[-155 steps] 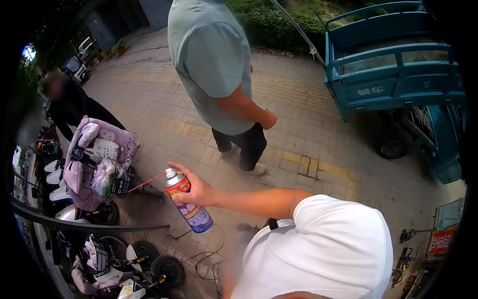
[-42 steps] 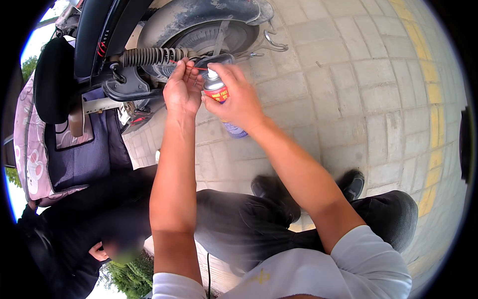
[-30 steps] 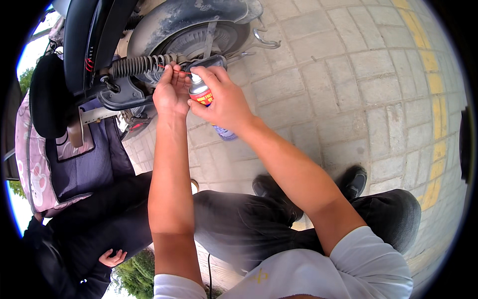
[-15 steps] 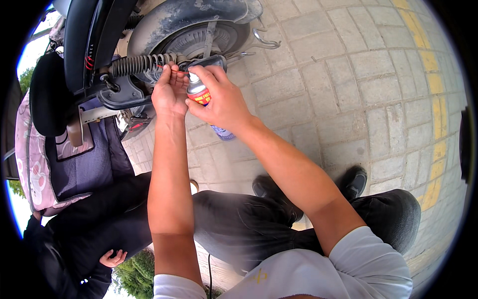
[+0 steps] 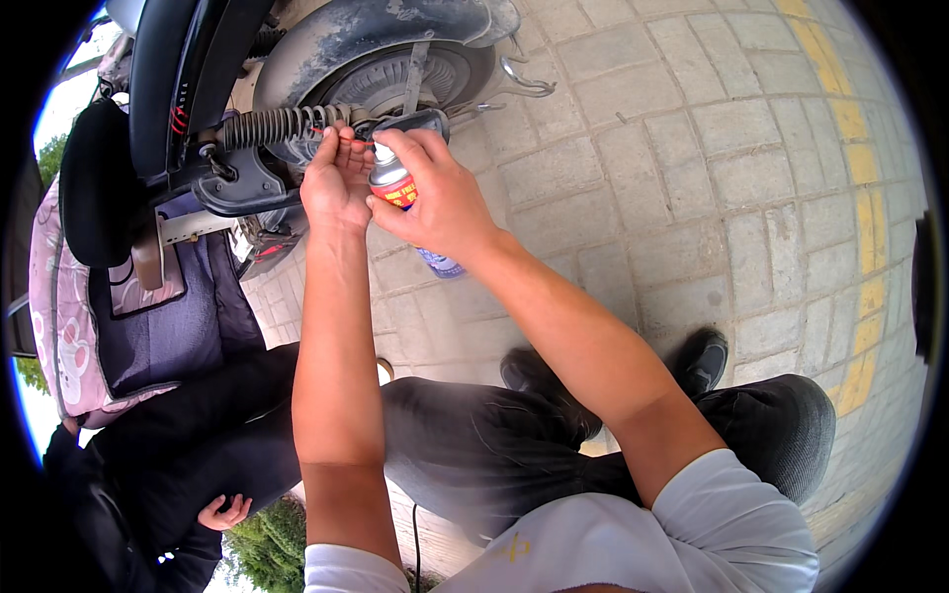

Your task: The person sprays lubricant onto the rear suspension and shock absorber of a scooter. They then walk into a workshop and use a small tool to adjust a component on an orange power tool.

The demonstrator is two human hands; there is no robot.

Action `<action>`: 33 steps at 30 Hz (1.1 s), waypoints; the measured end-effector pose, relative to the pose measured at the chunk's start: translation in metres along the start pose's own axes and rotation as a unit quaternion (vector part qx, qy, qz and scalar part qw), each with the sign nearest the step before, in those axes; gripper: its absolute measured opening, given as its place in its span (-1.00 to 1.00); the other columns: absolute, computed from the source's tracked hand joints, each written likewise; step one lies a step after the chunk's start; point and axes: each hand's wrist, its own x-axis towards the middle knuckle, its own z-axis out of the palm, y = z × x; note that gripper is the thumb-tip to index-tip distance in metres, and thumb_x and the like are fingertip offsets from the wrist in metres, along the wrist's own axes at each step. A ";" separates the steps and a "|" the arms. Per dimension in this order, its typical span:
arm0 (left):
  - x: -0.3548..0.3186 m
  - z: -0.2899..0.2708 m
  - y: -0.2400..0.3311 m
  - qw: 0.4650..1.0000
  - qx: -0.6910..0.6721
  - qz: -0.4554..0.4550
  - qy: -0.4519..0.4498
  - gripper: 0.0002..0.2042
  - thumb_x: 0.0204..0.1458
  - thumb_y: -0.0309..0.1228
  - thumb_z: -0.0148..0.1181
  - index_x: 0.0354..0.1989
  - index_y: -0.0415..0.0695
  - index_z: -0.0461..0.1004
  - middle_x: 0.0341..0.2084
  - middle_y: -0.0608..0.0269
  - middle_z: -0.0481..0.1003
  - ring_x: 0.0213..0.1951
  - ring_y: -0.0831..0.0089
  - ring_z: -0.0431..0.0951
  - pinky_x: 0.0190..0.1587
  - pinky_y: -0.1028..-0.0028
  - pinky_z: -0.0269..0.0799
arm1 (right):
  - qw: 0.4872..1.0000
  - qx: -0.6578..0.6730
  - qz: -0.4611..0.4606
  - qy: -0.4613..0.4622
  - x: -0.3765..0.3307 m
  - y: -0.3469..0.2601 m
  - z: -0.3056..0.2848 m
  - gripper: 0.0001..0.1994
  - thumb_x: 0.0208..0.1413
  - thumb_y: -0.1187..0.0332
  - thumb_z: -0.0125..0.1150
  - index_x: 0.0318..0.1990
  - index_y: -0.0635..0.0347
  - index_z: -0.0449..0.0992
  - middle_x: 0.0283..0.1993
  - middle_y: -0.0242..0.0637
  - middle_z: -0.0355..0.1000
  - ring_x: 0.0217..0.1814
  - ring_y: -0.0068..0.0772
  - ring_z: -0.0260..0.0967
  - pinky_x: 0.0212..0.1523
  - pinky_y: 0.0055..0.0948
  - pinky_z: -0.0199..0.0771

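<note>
**Spray can (image 5: 390, 188) with red straw (image 5: 359, 143), held in two hands**

Head view, the only one we have.

Item: spray can, red-banded above, blue-violet at the base. We find it in the right hand (image 5: 440, 203), beside the left palm, nozzle end toward the wheel, base showing below the grip.

Item: right hand. Its fingers (image 5: 407, 143) are curled around the can, the forefinger over the white nozzle (image 5: 382, 152), the thumb lower on the near side. We judge that this grip lets one hand both carry the can and press its top.

Item: left hand (image 5: 336, 193). The palm is turned up; thumb and forefinger are closed together on the straw, the other fingers loosely bent. We take this as a way to steady the thin straw and govern its direction.

Item: red straw. It runs from the nozzle through the left fingertips toward the coil spring (image 5: 262, 131). Whether its tip touches the spring, we cannot tell.

Item: dusty rear wheel (image 5: 425, 84) under a worn mudguard (image 5: 366, 40), just beyond the hands. The hands probably sit so close because the straw is short.

Item: black seat (image 5: 94, 188) and pink-and-purple quilted cover (image 5: 59, 341), left of the work.

Item: a second person's hand (image 5: 224, 511), lower left, well apart from the can.
</note>
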 end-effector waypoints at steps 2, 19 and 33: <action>-0.002 0.002 -0.007 1.000 0.001 -0.013 0.003 -0.82 0.21 -0.30 0.05 -0.24 -0.13 0.51 -0.44 0.40 0.53 -0.41 0.55 0.49 -0.27 0.49 0.42 | 1.000 -0.005 0.010 0.007 -0.002 0.002 -0.001 -0.34 -0.23 0.24 0.40 0.12 -0.01 0.31 -0.03 -0.18 0.31 -0.11 -0.04 0.42 -0.20 -0.18 0.50; 0.003 0.024 -0.044 0.996 -0.035 -0.082 0.000 -0.84 0.20 -0.40 0.03 -0.30 -0.22 0.48 -0.45 0.28 0.52 -0.45 0.51 0.48 -0.28 0.57 0.48 | 0.996 -0.068 0.062 -0.003 0.001 0.013 -0.028 -0.38 -0.23 0.26 0.35 0.10 -0.02 0.32 -0.04 -0.17 0.32 -0.12 -0.02 0.42 -0.20 -0.16 0.49; 0.009 0.023 -0.041 0.995 -0.048 -0.082 -0.004 -0.88 0.20 -0.42 0.03 -0.32 -0.19 0.45 -0.46 0.27 0.52 -0.45 0.51 0.49 -0.30 0.57 0.49 | 0.996 -0.062 0.065 -0.019 0.008 0.013 -0.027 -0.39 -0.21 0.26 0.34 0.11 0.01 0.31 -0.01 -0.16 0.32 -0.08 -0.01 0.42 -0.17 -0.16 0.49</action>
